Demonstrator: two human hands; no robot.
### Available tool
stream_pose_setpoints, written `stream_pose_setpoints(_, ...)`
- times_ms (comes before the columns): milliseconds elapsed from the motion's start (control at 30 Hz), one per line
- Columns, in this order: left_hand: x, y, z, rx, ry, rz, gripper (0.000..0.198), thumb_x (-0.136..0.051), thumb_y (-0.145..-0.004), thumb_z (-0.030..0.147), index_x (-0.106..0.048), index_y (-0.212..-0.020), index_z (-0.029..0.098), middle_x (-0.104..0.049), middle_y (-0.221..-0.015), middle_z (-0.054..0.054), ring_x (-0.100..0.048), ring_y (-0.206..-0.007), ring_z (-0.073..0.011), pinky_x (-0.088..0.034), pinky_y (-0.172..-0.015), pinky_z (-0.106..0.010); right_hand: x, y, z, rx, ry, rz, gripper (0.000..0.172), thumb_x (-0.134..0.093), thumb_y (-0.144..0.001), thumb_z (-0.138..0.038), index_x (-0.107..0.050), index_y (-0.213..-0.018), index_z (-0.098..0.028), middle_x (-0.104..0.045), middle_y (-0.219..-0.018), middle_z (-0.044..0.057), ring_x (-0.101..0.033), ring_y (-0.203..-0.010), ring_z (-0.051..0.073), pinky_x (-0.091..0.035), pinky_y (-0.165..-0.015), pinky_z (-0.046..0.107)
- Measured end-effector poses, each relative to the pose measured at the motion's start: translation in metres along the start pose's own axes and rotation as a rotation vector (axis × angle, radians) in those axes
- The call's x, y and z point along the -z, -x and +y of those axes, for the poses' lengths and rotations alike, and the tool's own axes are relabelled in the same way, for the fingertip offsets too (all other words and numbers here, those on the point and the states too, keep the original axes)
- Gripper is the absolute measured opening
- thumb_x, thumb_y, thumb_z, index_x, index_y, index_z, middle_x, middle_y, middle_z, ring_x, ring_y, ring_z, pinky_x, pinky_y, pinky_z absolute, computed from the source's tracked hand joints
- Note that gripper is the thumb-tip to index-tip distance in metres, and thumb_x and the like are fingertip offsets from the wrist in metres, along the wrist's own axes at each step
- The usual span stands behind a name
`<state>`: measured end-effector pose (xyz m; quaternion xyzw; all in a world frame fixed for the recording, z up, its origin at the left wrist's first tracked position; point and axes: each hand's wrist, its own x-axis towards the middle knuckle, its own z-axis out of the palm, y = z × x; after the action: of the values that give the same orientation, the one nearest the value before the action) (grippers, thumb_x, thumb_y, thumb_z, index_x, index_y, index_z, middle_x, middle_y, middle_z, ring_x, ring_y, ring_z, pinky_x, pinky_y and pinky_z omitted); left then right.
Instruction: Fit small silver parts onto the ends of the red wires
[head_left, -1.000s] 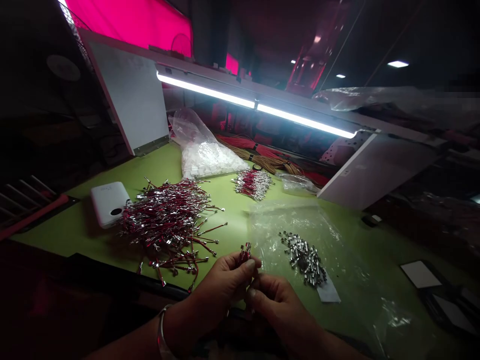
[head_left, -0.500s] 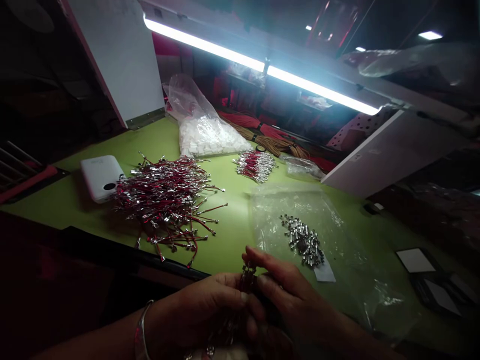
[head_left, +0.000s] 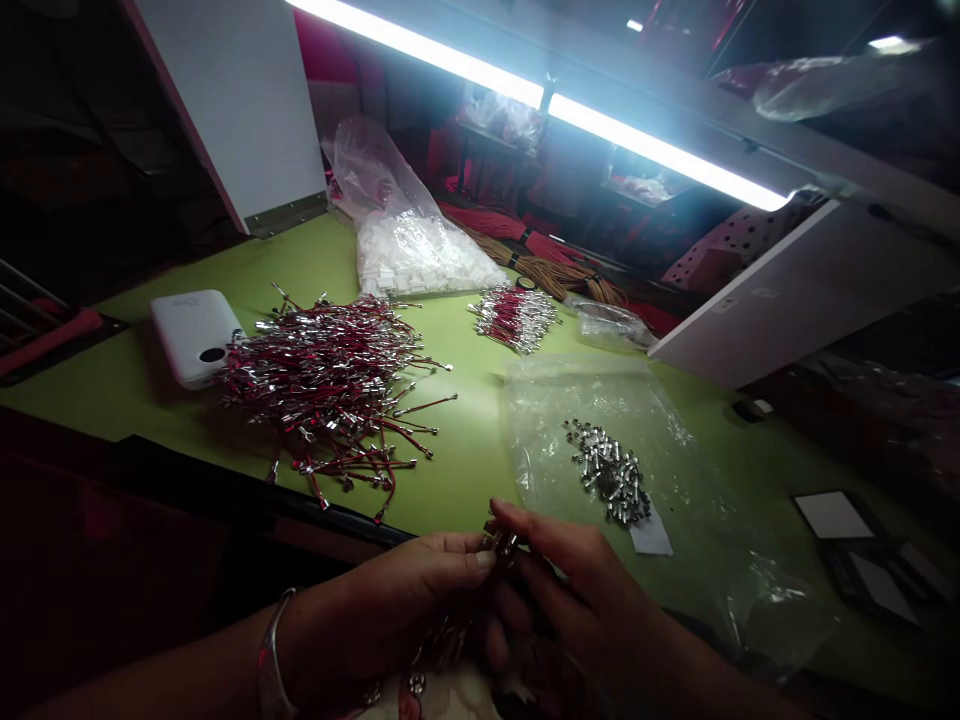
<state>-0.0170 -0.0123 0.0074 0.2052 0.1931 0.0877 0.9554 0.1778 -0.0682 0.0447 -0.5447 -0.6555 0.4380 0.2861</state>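
My left hand and my right hand meet at the near edge of the green table. Both pinch a small bunch of red wires with metal terminals between thumbs and fingers. More terminals hang below my left hand in the dark. A large pile of red wires with metal ends lies to the left of my hands. A heap of small metal terminals rests on a clear plastic bag just beyond my right hand.
A white power bank lies at the left. A bag of white plastic housings and a small wire bundle sit farther back. White panels and a bright tube lamp border the table. Dark cards lie at the right.
The camera has tilted down and my hands have drawn nearer to me. The wire bunch has dropped from above the table edge to just in front of it.
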Motion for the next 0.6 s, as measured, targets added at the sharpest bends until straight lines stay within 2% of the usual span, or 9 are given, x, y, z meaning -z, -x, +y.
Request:
stream_pose_setpoints(67,-0.0009,0.0003,0.0003,0.001,-0.009,0.007,0.022,-0.071,-0.085,0.029,-0.071,-0.098,0.011,-0.072,-0.086,-0.009,-0.069,-0.063,-0.0145,-0.050,-0.063,-0.023,-0.0007,-0.0007,-0.0024,0.021,0.031,-0.008,0.038,-0.049,-0.101,-0.024,-0.059,-0.137,-0.030,-0.075,-0.114,0.004,-0.071,-0.092,0.019,-0.056,-0.084,0.033)
stream_pose_setpoints(167,-0.0031,0.0006,-0.0007,-0.017,-0.007,0.047,0.021,-0.076,-0.081,0.028,-0.070,-0.094,0.012,-0.071,-0.082,-0.007,-0.067,-0.059,-0.0127,-0.050,-0.060,-0.022,-0.0003,-0.0009,-0.0041,0.040,0.086,0.082,0.032,-0.054,-0.099,-0.024,-0.065,-0.129,-0.028,-0.073,-0.114,0.004,-0.069,-0.097,0.019,-0.054,-0.086,0.032)
stream_pose_setpoints(267,-0.0049,0.0001,-0.0025,-0.045,-0.018,0.078,0.024,-0.077,-0.080,0.028,-0.069,-0.096,0.012,-0.071,-0.081,-0.007,-0.067,-0.058,-0.0128,-0.050,-0.058,-0.022,0.0016,-0.0020,-0.0048,0.014,0.120,0.154,0.021,-0.057,-0.097,-0.024,-0.072,-0.113,-0.025,-0.075,-0.100,0.003,-0.068,-0.089,0.018,-0.053,-0.081,0.029)
stream_pose_setpoints(333,-0.0052,-0.0005,-0.0038,-0.052,-0.020,0.083,0.024,-0.074,-0.083,0.029,-0.068,-0.099,0.012,-0.072,-0.082,-0.008,-0.068,-0.059,-0.0133,-0.050,-0.059,-0.023,0.0035,-0.0037,-0.0058,-0.057,0.092,0.149,0.015,-0.059,-0.095,-0.023,-0.073,-0.098,-0.022,-0.074,-0.086,0.000,-0.067,-0.078,0.015,-0.051,-0.072,0.026)
stream_pose_setpoints(433,-0.0050,-0.0010,-0.0052,-0.046,-0.026,0.082,0.023,-0.070,-0.087,0.032,-0.067,-0.100,0.012,-0.072,-0.081,-0.009,-0.068,-0.059,-0.0135,-0.050,-0.060,-0.023,0.0063,-0.0064,-0.0079,-0.148,0.008,0.089,0.013,-0.061,-0.092,-0.023,-0.071,-0.083,-0.020,-0.070,-0.073,-0.002,-0.062,-0.068,0.013,-0.048,-0.062,0.024)
stream_pose_setpoints(600,-0.0055,-0.0009,-0.0061,-0.062,-0.078,0.111,0.021,-0.067,-0.090,0.032,-0.066,-0.098,0.012,-0.072,-0.080,-0.008,-0.067,-0.055,-0.0119,-0.048,-0.056,-0.021,0.0069,-0.0089,-0.0073,-0.206,-0.065,0.084,0.010,-0.061,-0.084,-0.014,-0.069,-0.081,-0.018,-0.068,-0.072,-0.002,-0.060,-0.066,0.012,-0.045,-0.058,0.021)
